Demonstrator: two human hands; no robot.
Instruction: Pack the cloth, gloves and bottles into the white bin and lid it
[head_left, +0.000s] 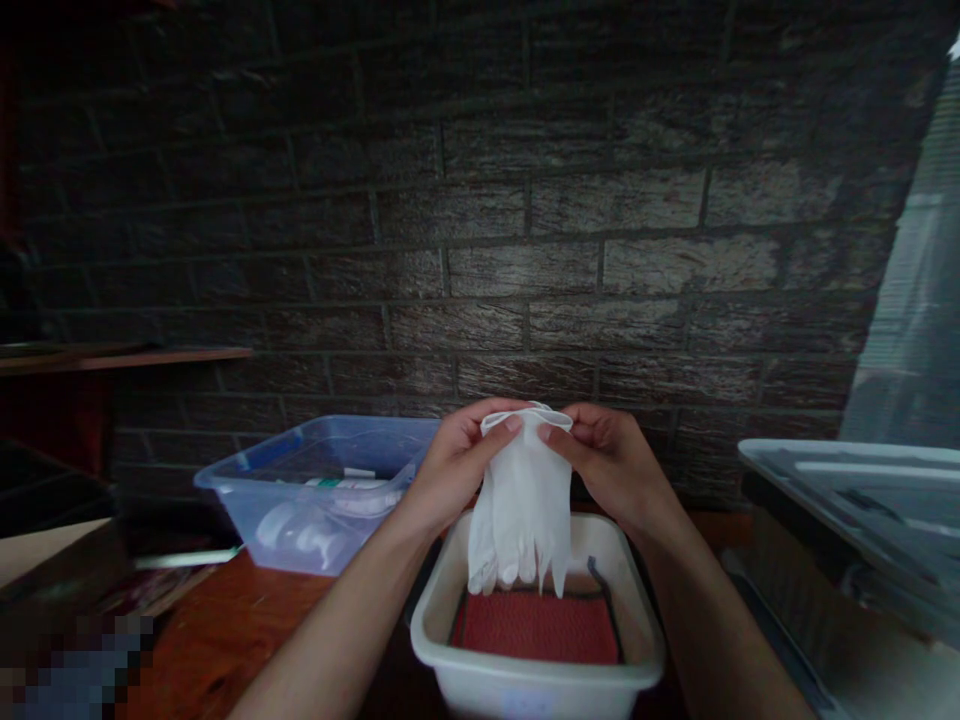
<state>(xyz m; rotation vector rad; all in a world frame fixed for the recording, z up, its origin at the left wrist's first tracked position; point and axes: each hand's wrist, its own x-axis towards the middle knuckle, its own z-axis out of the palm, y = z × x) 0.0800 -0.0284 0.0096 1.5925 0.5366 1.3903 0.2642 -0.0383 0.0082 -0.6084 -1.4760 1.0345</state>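
Both hands hold up a white disposable glove (pixel 521 505) by its cuff, fingers hanging down. My left hand (pixel 457 460) pinches the cuff's left side with thumb and fingers. On the cuff's right side, my right hand (pixel 607 460) pinches the same way. The glove dangles over a white plastic tub (pixel 536 675) that has a red mat (pixel 536 628) on its bottom.
A clear blue plastic bin (pixel 319 490) with white items stands to the left on the brown table (pixel 225 630). A grey lidded container (pixel 862 520) sits at the right. A dark brick wall (pixel 487 220) rises right behind. A cardboard box (pixel 52 560) is at far left.
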